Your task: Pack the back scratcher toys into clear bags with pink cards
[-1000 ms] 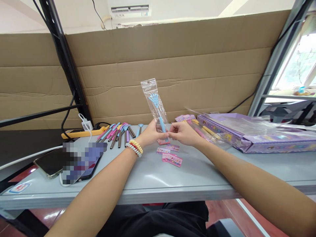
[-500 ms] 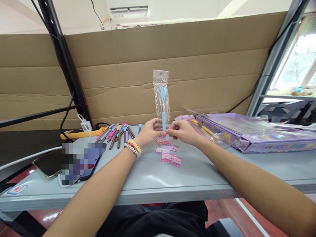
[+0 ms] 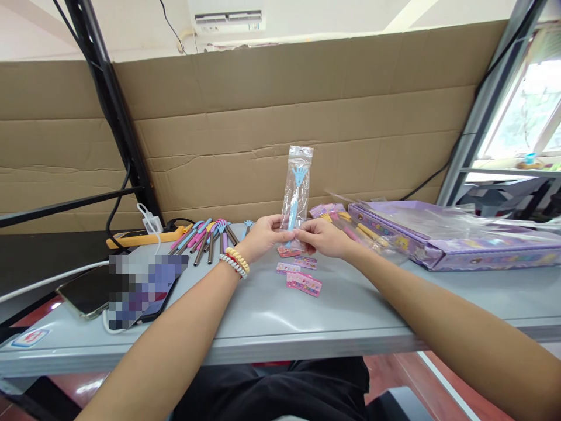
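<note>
One blue scratcher [image 3: 294, 207] is standing nearly upright in one clear bag [image 3: 301, 153] above the table [image 3: 254, 307]; your left hand [image 3: 268, 237] and right hand [image 3: 326, 236] are both pinching the bag's lower end. At least four cards [image 3: 304, 284] are lying below, one purple box [image 3: 495, 261] sitting rightward.

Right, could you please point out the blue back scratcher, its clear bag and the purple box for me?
Blue back scratcher [image 3: 293, 212]: head view, on its handle.
Clear bag [image 3: 300, 154]: head view, on its top flap.
Purple box [image 3: 495, 256]: head view, on its front wall.
</note>
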`<control>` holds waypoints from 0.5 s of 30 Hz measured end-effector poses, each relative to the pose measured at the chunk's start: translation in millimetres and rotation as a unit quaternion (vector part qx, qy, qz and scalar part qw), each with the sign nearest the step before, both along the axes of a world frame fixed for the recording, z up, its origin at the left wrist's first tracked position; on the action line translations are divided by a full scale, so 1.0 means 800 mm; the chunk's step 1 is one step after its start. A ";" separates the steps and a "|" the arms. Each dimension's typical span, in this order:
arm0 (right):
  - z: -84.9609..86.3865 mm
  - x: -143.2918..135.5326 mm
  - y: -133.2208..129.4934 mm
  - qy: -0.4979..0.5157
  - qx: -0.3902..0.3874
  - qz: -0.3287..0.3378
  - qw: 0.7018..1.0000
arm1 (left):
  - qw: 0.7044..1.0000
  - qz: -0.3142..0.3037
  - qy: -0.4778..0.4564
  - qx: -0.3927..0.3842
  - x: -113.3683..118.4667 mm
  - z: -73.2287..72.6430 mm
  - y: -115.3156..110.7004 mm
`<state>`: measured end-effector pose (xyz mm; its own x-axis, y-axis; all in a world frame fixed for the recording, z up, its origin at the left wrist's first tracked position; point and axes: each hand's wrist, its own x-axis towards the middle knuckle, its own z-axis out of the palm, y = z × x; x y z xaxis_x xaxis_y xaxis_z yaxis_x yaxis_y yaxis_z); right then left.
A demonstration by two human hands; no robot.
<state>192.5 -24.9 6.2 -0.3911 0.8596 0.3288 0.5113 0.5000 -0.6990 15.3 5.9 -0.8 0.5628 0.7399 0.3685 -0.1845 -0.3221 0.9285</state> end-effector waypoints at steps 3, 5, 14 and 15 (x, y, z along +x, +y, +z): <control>-0.001 0.000 0.003 -0.018 0.016 -0.020 1.000 | 1.000 0.011 0.021 0.010 0.000 0.000 -0.001; -0.002 -0.001 0.003 -0.022 0.019 -0.024 0.999 | 0.999 0.021 0.026 0.017 0.000 -0.001 0.000; -0.003 -0.005 0.000 -0.043 0.013 -0.013 0.999 | 0.997 0.019 0.081 -0.010 -0.004 0.001 0.001; -0.003 -0.005 -0.001 -0.046 0.015 -0.010 0.999 | 0.996 0.019 0.086 -0.016 -0.004 0.001 0.001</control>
